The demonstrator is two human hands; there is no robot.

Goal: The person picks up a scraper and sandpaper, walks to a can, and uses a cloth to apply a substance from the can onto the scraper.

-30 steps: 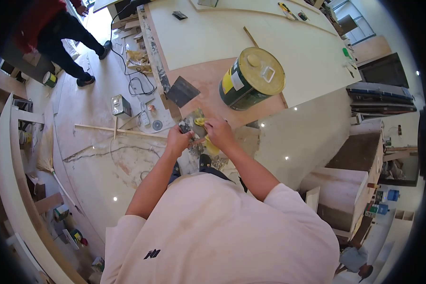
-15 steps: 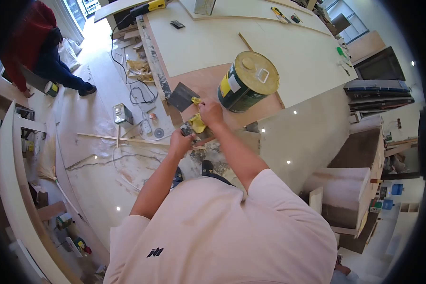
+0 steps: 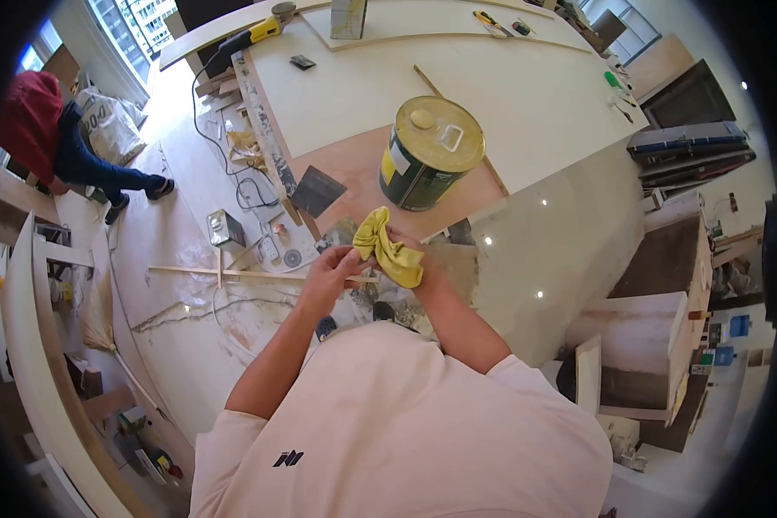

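A crumpled yellow cloth (image 3: 391, 252) lies across my right hand (image 3: 404, 236), which is closed on it and partly hidden beneath. My left hand (image 3: 326, 274) is closed too, its thumb and fingertips pinching the cloth's left edge. Just beyond my hands, a flat dark grey square sheet (image 3: 319, 192) rests at the near edge of the workbench. A large green and yellow metal can (image 3: 429, 160) with a gold lid stands upright on the bench, beyond my right hand.
The white-topped workbench (image 3: 345, 104) carries a yellow power tool (image 3: 255, 34) and a small dark pad (image 3: 302, 62). On the floor at left are a square tin (image 3: 225, 229), wood strips and a cable (image 3: 197, 104). A person in a red top (image 3: 28, 121) stands at far left.
The yellow cloth, earlier bunched around my hands, now hangs spread over my right hand. My left hand has let go of a grey-stained object. The right hand has drawn back from the dark sheet.
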